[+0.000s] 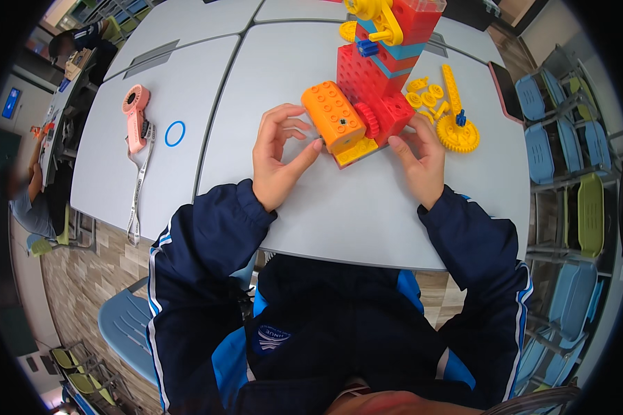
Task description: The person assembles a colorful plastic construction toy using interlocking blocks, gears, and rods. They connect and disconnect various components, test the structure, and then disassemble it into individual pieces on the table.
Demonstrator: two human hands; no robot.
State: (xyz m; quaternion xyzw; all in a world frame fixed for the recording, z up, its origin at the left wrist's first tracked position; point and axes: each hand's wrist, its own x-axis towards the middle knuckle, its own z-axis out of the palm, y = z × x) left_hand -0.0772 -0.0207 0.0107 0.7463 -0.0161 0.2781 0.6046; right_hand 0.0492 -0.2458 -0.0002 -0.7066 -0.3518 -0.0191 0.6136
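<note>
head | left hand point(278, 160) fingers gripping orange block point(333, 115) | right hand point(420, 160) fingers pinching red tower point(370, 83) base

Glossy studded plastic orange block point(333, 115) and red brick tower point(377, 83), smooth matt grey table point(367, 207).

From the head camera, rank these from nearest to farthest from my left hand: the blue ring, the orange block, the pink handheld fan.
From the left hand:
1. Orange block, touching its fingers, just right.
2. Blue ring, to the left.
3. Pink handheld fan, farther left.
</note>
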